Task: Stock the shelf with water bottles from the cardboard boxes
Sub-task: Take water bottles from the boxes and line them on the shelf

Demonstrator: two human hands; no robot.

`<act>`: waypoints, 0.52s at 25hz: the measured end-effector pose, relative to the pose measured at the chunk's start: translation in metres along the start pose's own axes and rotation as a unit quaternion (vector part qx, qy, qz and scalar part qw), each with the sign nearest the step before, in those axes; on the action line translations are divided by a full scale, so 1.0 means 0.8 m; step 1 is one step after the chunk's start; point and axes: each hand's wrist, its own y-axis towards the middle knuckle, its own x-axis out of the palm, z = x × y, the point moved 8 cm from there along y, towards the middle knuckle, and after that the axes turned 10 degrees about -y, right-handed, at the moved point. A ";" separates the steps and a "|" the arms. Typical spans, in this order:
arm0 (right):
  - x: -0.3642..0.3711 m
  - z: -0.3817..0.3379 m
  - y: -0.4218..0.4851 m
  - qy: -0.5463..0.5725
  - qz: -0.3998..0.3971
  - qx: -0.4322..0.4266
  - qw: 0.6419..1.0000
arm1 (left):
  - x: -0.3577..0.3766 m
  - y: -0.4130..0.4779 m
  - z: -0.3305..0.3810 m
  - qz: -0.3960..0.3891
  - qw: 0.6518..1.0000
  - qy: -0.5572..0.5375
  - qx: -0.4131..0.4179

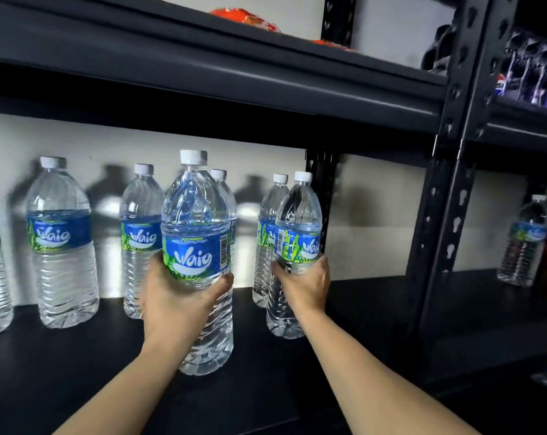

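My left hand (174, 296) grips a large clear water bottle (196, 233) with a blue label, upright at the front middle of the black shelf (77, 365). To its right, my right hand (306, 284) grips a second water bottle (297, 221), which leans slightly right with its base on or just above the shelf. Behind them, several more water bottles stand in a row along the white back wall, among them one at the left (61, 240) and one just behind my right hand's bottle (267, 233). No cardboard box is in view.
A black shelf board (234, 73) runs close overhead, carrying orange packets (247, 15). A perforated black upright (447, 189) divides this bay from the right bay, where a single water bottle (526, 240) and dark soda bottles (535, 73) stand. Bare shelf lies right of my right hand.
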 end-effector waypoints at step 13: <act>0.037 0.014 -0.008 0.015 0.011 0.001 1.000 | 0.007 0.008 -0.017 0.007 1.000 0.019 0.009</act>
